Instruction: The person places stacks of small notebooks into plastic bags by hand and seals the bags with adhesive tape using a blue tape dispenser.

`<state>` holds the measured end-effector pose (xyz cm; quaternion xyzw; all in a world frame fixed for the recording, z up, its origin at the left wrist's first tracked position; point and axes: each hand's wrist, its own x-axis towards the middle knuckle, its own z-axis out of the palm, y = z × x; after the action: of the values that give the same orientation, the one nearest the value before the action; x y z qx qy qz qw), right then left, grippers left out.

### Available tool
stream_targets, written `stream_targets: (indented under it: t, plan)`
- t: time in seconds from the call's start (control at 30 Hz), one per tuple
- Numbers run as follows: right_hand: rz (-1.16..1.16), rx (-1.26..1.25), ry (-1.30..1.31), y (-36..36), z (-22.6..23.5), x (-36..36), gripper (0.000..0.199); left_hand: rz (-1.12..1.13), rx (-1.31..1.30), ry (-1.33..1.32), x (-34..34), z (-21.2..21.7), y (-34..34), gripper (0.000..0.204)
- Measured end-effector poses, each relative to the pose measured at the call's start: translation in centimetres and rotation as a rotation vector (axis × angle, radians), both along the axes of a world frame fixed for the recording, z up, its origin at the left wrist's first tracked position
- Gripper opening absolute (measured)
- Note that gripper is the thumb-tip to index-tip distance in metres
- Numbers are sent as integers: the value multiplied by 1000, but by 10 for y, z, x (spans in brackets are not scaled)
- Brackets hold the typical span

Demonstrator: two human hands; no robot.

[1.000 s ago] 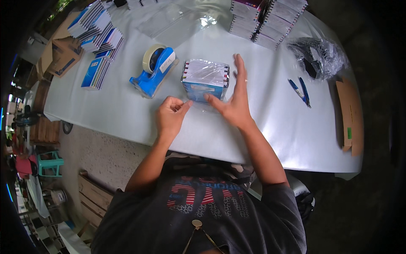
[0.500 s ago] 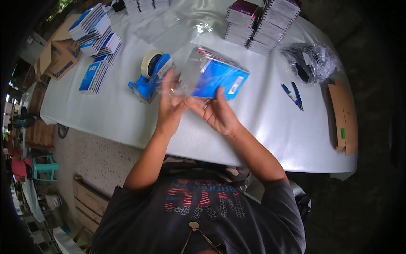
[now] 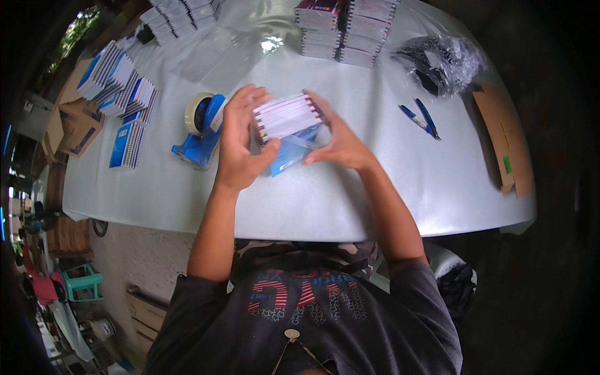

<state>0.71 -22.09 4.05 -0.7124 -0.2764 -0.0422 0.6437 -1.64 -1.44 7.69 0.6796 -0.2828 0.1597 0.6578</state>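
Between my two hands is a bundle of spiral notebooks (image 3: 289, 117) in clear plastic wrap, tilted so the white page edges face up and a blue cover shows below. My left hand (image 3: 240, 144) grips its left side, thumb at the lower front. On the opposite side, my right hand (image 3: 337, 137) curves round the bundle with its thumb near the blue cover. Some fingers are hidden behind it or slightly blurred. Left of my left hand stands a blue tape dispenser (image 3: 203, 147) with a roll of tape (image 3: 194, 114) in it.
Stacks of blue notebooks (image 3: 125, 94) and a cardboard box (image 3: 78, 125) are at the left. Wrapped notebook stacks (image 3: 365, 34) stand at the back. To the right lie two pens (image 3: 422, 119), crumpled clear plastic (image 3: 459, 62) and a cardboard piece (image 3: 505, 144). Clear plastic sheets (image 3: 212, 59) lie farther back.
The bundle has turned from cover up to page edges up and come slightly left. My right hand has moved from beneath it to its right side. The whole view has shifted a little.
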Motion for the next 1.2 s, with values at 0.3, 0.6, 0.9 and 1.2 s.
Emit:
stream_targets:
  t: [0.3, 0.6, 0.9, 1.2]
  plan:
    - [-79, 39, -100, 37, -9, -16, 92, 220, 7, 153, -9, -7, -5, 42]
    - [-194, 159, -244, 35, 30, -31, 25, 366, 72, 113, -19, 25, -31, 31]
    - [-310, 89, -309, 30, 20, -22, 26, 408, 102, -34, 7, 9, -39, 40]
    - [-229, 19, -184, -14, 29, -14, 76, 177, 140, 39, 2, 35, -14, 71]
